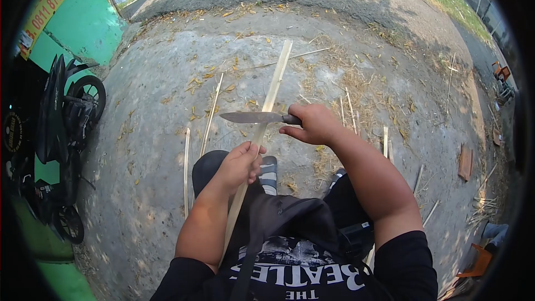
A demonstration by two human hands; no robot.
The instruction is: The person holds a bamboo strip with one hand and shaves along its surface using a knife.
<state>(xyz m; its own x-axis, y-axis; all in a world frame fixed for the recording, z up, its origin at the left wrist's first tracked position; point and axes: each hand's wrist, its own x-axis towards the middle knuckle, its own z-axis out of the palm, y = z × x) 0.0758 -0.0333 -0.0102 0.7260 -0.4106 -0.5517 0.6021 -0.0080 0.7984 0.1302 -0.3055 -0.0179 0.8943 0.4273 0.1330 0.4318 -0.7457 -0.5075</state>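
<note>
A long pale strip of split bamboo or wood (272, 92) runs from my lap up and away, tilted slightly right. My left hand (241, 165) is wrapped round it below the blade. In my right hand (312, 124) is the dark handle of a broad knife (253, 117). Its blade points left and lies across the strip, a little above my left hand. Whether the edge cuts into the strip cannot be made out.
Thin strips (212, 112) lie on the concrete ground (145, 150) among dry leaves and shavings. A black motorcycle (61, 128) stands at the left by a green wall (92, 28). Bricks (465, 163) and a person's leg (495, 231) are at the right.
</note>
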